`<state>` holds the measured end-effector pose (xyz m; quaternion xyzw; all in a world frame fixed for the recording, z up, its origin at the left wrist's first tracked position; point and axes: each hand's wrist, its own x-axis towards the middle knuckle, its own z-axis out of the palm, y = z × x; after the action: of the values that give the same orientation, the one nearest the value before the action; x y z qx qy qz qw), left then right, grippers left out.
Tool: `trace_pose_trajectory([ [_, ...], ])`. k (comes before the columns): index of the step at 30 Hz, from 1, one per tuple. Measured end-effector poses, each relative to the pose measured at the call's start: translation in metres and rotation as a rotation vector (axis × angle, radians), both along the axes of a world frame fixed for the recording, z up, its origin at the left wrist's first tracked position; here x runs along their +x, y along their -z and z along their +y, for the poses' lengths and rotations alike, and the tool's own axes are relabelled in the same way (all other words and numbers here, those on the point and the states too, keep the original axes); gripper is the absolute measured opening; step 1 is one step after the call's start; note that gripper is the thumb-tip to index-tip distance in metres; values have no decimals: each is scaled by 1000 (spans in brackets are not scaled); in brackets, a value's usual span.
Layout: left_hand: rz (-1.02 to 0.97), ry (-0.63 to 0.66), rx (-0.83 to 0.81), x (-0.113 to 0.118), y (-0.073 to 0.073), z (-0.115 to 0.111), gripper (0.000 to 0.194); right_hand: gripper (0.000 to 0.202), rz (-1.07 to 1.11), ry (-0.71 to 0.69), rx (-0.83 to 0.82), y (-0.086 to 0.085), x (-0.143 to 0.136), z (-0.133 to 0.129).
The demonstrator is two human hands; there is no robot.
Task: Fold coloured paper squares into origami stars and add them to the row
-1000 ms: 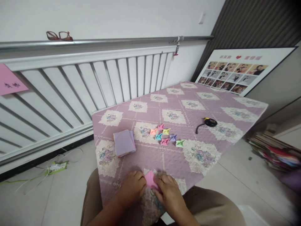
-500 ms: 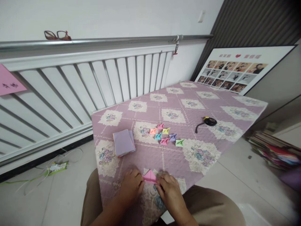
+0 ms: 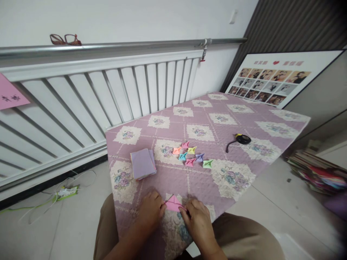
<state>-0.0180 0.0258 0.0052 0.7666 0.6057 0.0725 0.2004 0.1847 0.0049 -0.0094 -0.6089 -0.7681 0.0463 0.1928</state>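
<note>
The pink paper (image 3: 174, 203) lies on the table (image 3: 173, 119) at its near edge, between the left hand (image 3: 151, 207) and right hand (image 3: 198, 217), each pinching one side. Just beyond sit small folded papers (image 3: 189, 162), with a paper stack (image 3: 143, 164) left and a black gadget (image 3: 243, 139) farther right; nothing blocks the hands.

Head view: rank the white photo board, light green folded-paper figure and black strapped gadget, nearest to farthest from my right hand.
1. Green figure, ahead of your right hand
2. Strapped gadget, farther right
3. Photo board, far back right
</note>
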Motion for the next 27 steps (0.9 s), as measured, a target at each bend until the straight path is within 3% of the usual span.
trace_pose_trajectory([
  [7,33,9,24,1,0,1,12,24,29,4,85,7,1,2],
  [20,42,48,153,-2,14,0,10,37,74,23,146,13,3,1],
  [24,70,130,219,-6,20,-1,8,35,105,33,165,16,5,-2],
  [27,107,279,285,-8,16,-1,15,34,105,27,192,17,6,-2],
])
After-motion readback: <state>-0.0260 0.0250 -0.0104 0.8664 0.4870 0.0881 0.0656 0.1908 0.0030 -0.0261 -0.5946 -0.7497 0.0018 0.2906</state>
